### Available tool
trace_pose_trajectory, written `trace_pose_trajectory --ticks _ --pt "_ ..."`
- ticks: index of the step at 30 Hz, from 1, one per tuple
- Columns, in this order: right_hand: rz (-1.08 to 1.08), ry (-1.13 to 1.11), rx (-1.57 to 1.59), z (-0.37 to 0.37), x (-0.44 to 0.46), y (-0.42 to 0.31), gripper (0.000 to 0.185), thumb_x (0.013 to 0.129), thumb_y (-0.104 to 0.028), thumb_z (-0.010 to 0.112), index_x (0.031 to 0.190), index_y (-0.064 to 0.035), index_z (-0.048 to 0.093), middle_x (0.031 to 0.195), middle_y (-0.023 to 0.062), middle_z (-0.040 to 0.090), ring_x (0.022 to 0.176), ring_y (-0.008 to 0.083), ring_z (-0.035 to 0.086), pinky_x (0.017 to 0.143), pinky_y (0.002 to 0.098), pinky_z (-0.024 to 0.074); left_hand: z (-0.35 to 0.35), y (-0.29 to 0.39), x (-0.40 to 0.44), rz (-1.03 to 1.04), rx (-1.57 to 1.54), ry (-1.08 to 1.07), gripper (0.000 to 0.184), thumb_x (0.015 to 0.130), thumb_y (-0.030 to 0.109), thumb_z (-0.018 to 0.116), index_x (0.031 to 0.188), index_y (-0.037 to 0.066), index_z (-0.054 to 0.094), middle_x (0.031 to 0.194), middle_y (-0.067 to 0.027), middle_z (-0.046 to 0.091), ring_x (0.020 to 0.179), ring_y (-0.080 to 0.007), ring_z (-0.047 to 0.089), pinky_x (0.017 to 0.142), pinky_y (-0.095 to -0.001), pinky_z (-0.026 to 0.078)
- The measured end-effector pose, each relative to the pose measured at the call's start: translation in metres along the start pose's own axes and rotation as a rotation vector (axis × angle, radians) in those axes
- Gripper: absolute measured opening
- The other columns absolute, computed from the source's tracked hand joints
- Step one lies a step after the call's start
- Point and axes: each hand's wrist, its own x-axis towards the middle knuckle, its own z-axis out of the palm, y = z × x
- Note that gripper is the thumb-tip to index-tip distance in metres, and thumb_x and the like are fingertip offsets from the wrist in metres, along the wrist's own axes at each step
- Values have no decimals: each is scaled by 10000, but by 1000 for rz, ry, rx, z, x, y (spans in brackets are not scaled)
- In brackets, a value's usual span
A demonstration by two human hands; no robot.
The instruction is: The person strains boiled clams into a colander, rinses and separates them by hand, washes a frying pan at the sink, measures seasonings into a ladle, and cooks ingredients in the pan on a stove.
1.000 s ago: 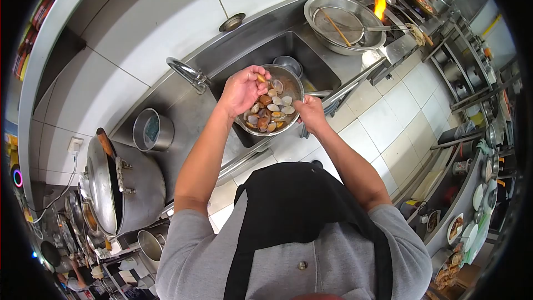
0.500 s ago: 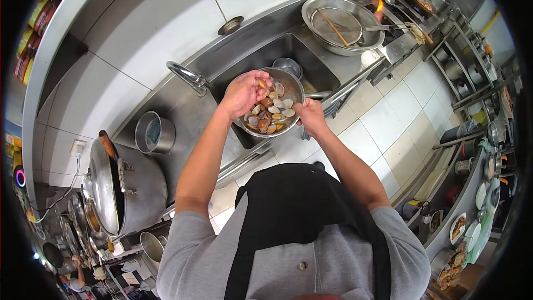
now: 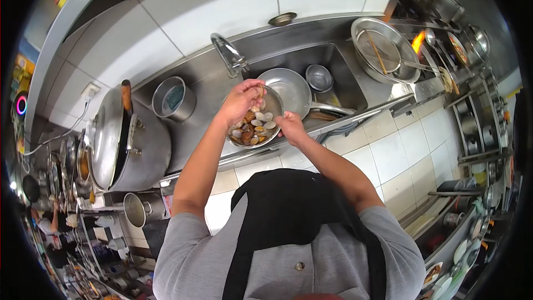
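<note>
A round metal bowl (image 3: 272,100) with clams (image 3: 254,128) in it is tilted over the near edge of the sink. My right hand (image 3: 291,126) grips its right rim. Above the bowl's left side, my left hand (image 3: 244,101) is closed with a clam (image 3: 261,91) pinched at its fingertips, partly hidden by the fingers. Just behind the bowl, a silver frying pan (image 3: 291,89) lies in the sink, its handle pointing right.
Small metal bowls (image 3: 319,78) sit in the sink (image 3: 347,86), below the faucet (image 3: 226,54). Left stand a metal pot (image 3: 186,105) and a large lidded stockpot (image 3: 150,150). Right, a large basin (image 3: 371,66) holds a strainer; beyond it a flame (image 3: 417,41) burns on the stove.
My view has turned, so the sink appears further right. The bowl has moved left relative to the sink, uncovering the frying pan. Both hands keep their hold.
</note>
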Motion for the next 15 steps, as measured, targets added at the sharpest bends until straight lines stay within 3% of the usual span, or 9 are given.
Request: trace_pose_trajectory --ticks 5,7,8,10,11,13,15 --pt "70 -87 -82 25 13 14 147 898 -185 623 863 -47 585 673 18 606 522 96 557 424 257 460 -8 -3 -9 16 -5 37 266 936 19 527 1199 -10 554 1051 -113 624 811 -167 580 749 -300 495" --pt "10 15 -596 23 1 -19 253 881 -206 663 971 6 558 787 132 629 669 230 660 551 383 535 -7 -2 -9 21 -12 15 267 933 13 525 1198 -8 545 1065 -123 628 817 -173 586 753 -307 499" --pt "12 28 -595 21 -10 -38 253 881 -206 663 971 6 558 787 132 629 669 230 660 551 383 535 -4 -1 -7 26 -17 -5 268 930 8 524 1197 -6 536 1079 -132 632 823 -179 592 758 -314 503" --pt "-693 259 -902 12 -31 -79 521 866 -260 691 1258 16 487 1107 212 634 1008 348 647 840 450 519 1 0 -1 30 -10 -48 275 928 5 521 1202 -5 522 1086 -140 635 830 -182 596 764 -319 506" --pt "-686 280 -907 7 -39 -99 521 866 -260 691 1258 16 487 1107 212 634 1008 348 647 840 450 519 6 0 2 34 -3 -79 282 925 2 518 1207 -3 509 1092 -147 639 836 -185 600 770 -324 510" --pt "-777 -54 -976 -7 -50 -134 675 849 -264 703 1407 -34 400 1332 213 540 1217 391 521 1018 446 417 30 11 2 13 -7 -136 316 907 0 497 1222 -27 488 1065 -155 638 846 -166 608 775 -305 522" --pt "-841 -64 -995 -15 -58 -159 651 854 -254 704 1404 -47 425 1299 204 567 1188 371 552 1004 430 436 51 20 7 -17 8 -176 305 913 11 497 1215 -33 489 1066 -154 639 866 -164 615 799 -311 525"
